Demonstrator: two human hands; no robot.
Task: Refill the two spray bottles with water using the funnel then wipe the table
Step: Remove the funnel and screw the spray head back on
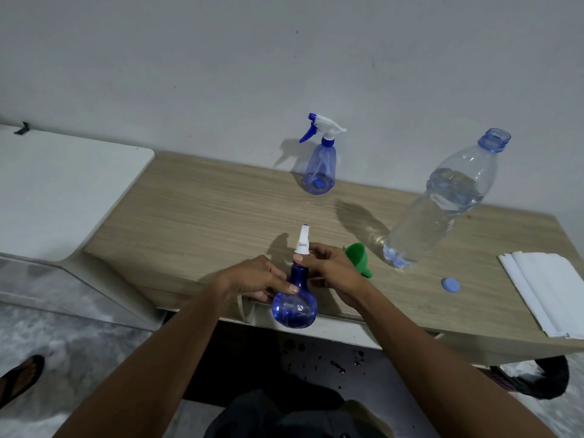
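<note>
left hand (252,276): i grip the round spray bottle (294,306) by its neck, at the table (205,210) edge.
right hand (331,270): pinches its white spray head (302,240).
risk: a slipped twist could drop it floorward.

No text, label, brand or number can be read anywhere: not on the front spray bottle (294,306) at the table (196,216) edge, the back spray bottle (319,172), the water bottle (442,203), the cap (450,285) or the folded paper (546,295).

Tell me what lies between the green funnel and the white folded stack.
In the head view, the open water bottle stands there, and a loose blue cap lies nearer the stack.
</note>
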